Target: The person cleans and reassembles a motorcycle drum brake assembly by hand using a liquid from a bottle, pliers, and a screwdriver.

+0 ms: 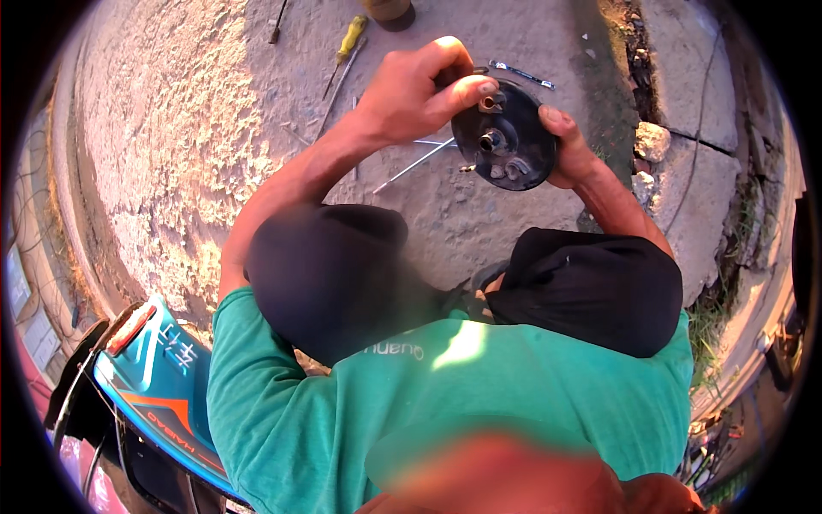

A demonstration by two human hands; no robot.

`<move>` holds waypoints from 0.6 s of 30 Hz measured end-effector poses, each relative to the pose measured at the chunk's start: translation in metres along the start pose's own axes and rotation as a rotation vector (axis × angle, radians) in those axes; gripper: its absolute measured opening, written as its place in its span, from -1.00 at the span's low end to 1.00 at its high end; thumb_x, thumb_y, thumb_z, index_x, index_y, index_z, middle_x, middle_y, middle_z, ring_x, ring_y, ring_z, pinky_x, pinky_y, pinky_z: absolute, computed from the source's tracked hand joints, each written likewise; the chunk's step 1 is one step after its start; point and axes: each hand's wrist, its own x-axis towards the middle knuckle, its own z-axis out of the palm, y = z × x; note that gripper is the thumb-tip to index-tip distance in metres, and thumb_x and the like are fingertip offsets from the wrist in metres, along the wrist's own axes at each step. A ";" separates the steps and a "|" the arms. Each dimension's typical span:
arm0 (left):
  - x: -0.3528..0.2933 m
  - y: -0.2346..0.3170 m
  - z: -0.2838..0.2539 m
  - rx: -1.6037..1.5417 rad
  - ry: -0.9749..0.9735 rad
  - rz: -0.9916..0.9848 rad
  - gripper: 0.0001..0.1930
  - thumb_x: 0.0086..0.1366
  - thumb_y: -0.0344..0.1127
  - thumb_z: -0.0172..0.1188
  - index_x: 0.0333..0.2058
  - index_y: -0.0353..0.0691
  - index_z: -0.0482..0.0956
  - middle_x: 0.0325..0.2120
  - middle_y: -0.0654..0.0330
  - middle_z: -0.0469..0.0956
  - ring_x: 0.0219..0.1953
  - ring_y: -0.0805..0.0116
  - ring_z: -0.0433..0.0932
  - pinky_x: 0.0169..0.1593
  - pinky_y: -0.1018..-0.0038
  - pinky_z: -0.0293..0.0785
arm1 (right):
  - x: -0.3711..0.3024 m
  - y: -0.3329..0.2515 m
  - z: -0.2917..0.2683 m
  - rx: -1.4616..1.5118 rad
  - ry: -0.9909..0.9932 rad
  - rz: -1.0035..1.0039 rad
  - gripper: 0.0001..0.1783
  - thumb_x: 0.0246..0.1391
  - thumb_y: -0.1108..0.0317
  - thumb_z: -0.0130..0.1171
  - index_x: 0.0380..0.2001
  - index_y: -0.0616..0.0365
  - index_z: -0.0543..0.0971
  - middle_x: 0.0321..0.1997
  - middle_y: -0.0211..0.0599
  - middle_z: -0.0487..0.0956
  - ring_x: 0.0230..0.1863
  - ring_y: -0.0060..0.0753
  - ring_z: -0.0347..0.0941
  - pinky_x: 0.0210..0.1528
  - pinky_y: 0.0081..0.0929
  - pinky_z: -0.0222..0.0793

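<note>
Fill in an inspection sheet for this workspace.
Surface: rough, partly sunlit concrete ground
Job's things: black disc with metal fittings
Clutter: yellow-handled screwdriver, thin metal rod and slim tool beyond the knees
Hands: right hand grips the disc's right edge; left hand at its upper-left edge, grip unclear
Cables: thin dark line across right-hand slab; cable or crack unclear
Surroundings: teal panel lower left, loose stone at right
</note>
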 end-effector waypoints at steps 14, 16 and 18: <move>0.070 0.065 -0.038 0.142 -0.626 -0.359 -0.43 0.48 0.14 0.16 -0.23 -0.40 0.69 -0.56 0.18 0.55 -0.47 0.34 0.54 -0.33 0.33 0.48 | 0.017 -0.061 -0.023 -0.055 -0.226 -0.039 -0.07 0.11 -0.09 0.30 0.41 0.21 0.30 0.23 -0.20 0.51 0.16 -0.38 0.50 0.26 -0.35 0.44; 0.068 0.067 -0.029 0.208 -0.613 -0.353 -0.47 0.46 0.13 0.19 -0.22 -0.35 0.71 -0.56 0.07 0.58 -0.49 0.29 0.57 -0.33 0.29 0.49 | 0.018 -0.060 -0.028 -0.115 -0.193 -0.049 -0.02 0.05 -0.06 0.32 0.43 0.24 0.26 0.24 -0.17 0.51 0.17 -0.35 0.49 0.28 -0.36 0.40; 0.060 0.064 -0.022 0.268 -0.561 -0.268 -0.50 0.45 0.12 0.21 -0.21 -0.31 0.72 -0.54 0.01 0.60 -0.48 0.26 0.59 -0.32 0.27 0.50 | 0.014 -0.056 -0.024 -0.194 -0.100 -0.080 0.01 0.04 -0.07 0.32 0.44 0.26 0.24 0.24 -0.16 0.51 0.17 -0.35 0.48 0.29 -0.37 0.38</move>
